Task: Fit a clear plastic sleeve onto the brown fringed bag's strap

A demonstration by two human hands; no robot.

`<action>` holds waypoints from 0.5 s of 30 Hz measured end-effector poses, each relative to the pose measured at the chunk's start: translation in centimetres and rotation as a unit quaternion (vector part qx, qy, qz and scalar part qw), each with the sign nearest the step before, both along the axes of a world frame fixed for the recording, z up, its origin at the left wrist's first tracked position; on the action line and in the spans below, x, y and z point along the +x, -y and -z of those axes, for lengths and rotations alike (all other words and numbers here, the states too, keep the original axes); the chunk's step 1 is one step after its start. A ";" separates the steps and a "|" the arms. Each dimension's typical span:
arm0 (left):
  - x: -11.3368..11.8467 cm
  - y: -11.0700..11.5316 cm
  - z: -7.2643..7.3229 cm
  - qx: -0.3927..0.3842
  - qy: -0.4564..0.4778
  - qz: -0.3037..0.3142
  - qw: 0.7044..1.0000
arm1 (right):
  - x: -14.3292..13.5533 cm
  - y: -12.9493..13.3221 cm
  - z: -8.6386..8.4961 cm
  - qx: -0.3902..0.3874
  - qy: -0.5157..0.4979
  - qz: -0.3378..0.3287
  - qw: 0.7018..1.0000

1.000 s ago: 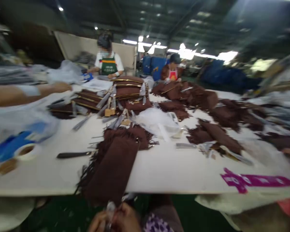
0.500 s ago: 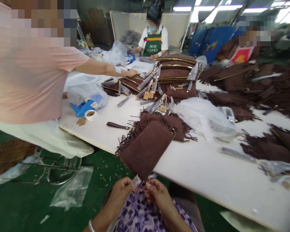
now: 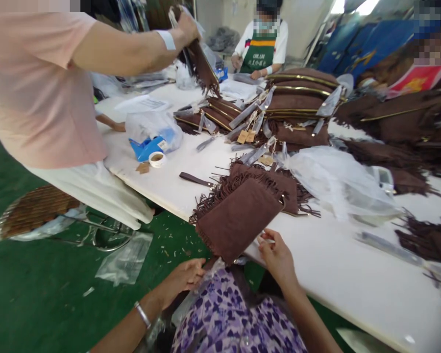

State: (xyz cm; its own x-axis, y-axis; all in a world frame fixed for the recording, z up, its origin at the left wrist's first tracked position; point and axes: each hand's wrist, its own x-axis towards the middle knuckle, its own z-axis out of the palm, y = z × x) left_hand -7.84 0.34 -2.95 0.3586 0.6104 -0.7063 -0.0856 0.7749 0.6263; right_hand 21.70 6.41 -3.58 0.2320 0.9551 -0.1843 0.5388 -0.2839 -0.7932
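Note:
A brown fringed pouch point(image 3: 240, 218) lies tilted over the near edge of the white table, on top of another brown fringed pouch point(image 3: 286, 189) with a wrist strap at its left. My left hand point(image 3: 187, 277) is at the pouch's lower left, beside a strip of clear plastic point(image 3: 215, 268); its fingers are loosely curled, and whether they grip anything is unclear. My right hand point(image 3: 277, 255) is just right of the pouch's lower edge, thumb and fingers bent near each other, with what lies between them too small to make out.
On the table point(image 3: 338, 260) are stacked brown bags point(image 3: 301, 100), crumpled white plastic point(image 3: 338, 181), a blue tape dispenser point(image 3: 150, 147) and a tape roll point(image 3: 157, 159). A person in pink point(image 3: 47, 98) stands left, holding up a brown item. A stool point(image 3: 36, 211) stands on the floor.
My hands have moved apart, the right one up and right to the pouch's edge. The person in pink has lifted a brown fringed item off the table. The view has shifted left.

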 end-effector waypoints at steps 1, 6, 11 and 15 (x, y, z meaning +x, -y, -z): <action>-0.3 0.3 0.0 0.013 0.004 0.023 1.000 | -0.1 -0.2 0.1 0.002 0.022 -0.002 1.000; -0.3 1.9 0.2 0.075 -0.041 0.127 0.988 | -0.5 -0.5 -0.8 -0.012 0.083 -0.007 0.996; -0.1 2.9 1.0 0.069 -0.055 0.101 0.991 | -2.6 -0.8 -3.4 0.154 0.239 -0.007 0.959; -0.6 3.7 2.2 0.033 0.002 0.063 0.997 | -4.4 -2.1 -2.1 0.227 0.296 -0.210 0.904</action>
